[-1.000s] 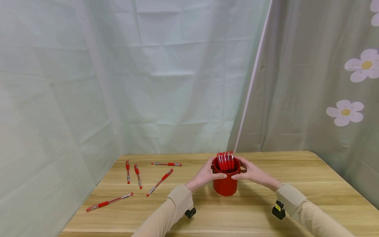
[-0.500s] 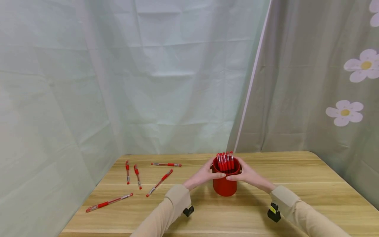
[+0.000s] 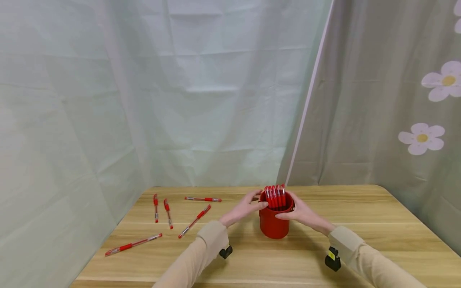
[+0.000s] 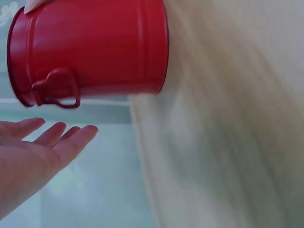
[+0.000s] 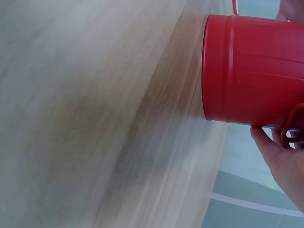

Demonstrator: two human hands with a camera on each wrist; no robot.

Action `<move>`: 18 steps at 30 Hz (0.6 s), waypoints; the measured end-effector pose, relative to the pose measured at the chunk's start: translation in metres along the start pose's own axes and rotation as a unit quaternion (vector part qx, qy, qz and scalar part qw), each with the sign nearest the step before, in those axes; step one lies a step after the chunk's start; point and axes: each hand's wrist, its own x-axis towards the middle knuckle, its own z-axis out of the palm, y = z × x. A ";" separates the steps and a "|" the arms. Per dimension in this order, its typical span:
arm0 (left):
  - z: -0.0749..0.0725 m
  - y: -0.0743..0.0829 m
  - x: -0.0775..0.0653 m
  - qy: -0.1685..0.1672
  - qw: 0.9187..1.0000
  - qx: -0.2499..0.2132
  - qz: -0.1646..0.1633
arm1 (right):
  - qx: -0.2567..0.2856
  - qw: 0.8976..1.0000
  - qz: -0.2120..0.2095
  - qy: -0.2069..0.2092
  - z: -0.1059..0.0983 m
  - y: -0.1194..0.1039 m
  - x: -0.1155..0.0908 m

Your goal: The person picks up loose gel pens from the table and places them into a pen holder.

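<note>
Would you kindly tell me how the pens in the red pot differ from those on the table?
The potted pens stand nearly upright in the red pot; the five loose pens lie flat on the table. The potted pens sit bunched together; the loose pens are spread apart. Both have red and clear parts.

head view's bright and pretty sharp, with soft shadows on the table point(image 3: 273, 264), lower middle. both wrist views are hazier, the table's grain all smeary, and the left one looks kinda washed out upper right.
</note>
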 end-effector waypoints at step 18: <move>-0.075 -0.014 -0.008 0.136 0.987 0.056 -0.058 | -0.017 0.999 0.027 -0.002 0.003 -0.012 0.000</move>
